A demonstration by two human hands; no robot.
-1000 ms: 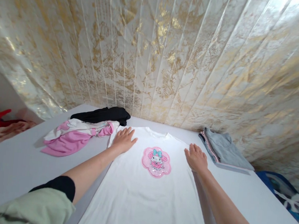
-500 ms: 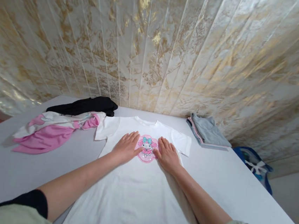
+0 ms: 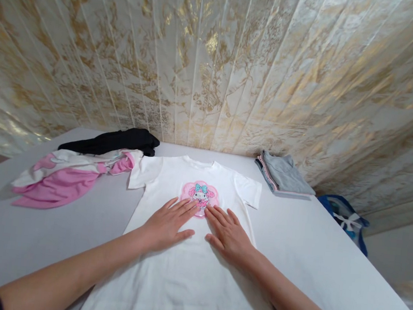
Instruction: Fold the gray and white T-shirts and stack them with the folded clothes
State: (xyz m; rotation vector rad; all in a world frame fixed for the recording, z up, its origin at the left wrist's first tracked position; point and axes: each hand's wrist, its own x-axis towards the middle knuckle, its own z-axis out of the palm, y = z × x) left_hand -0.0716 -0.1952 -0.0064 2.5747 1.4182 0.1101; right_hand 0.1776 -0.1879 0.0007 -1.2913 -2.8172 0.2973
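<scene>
2 bare hands lie on a white T-shirt, which is spread out on a white table from the centre of the frame down to its bottom edge, collar toward the top. From where I stand, the left hand has its fingers released and a little apart, tips at the lower left of a pink patch on the chest. The right hand rests palm down too, its fingers loose and straight, the tips reaching the patch's lower right. At the left of the frame a pink-and-white garment lies rumpled, with a black garment just above it. Right of centre sits a folded stack of clothes, grey on top. A gold-patterned curtain fills the upper half of the frame.
</scene>
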